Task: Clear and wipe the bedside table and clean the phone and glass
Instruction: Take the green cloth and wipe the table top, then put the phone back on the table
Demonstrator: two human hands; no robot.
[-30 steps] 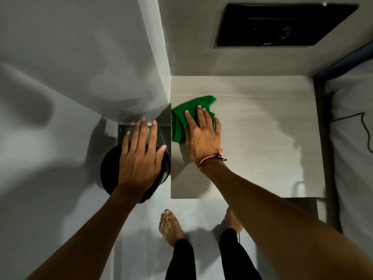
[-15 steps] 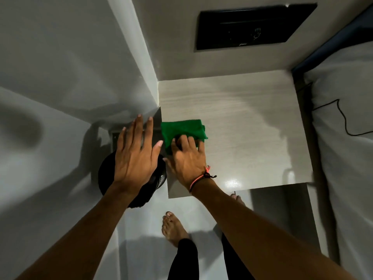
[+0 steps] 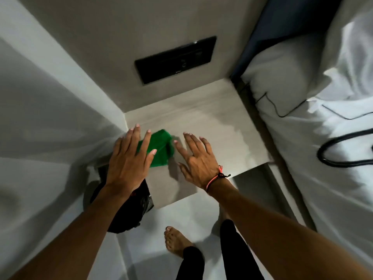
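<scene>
my left hand and right hand hover flat, fingers spread, holding nothing; the crumpled green cleaning cloth lies between them by the pale wood-grain bedside table's left edge.

place: bedroom | evidence: bed with white pillow beside bedside table

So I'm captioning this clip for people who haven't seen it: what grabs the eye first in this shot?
The bright green cloth lying near the left edge of the pale bedside table, with both hands spread open around it: the left hand partly over it, the right hand beside it. Next, the black wall panel above the table and white bedding on the right.
</scene>
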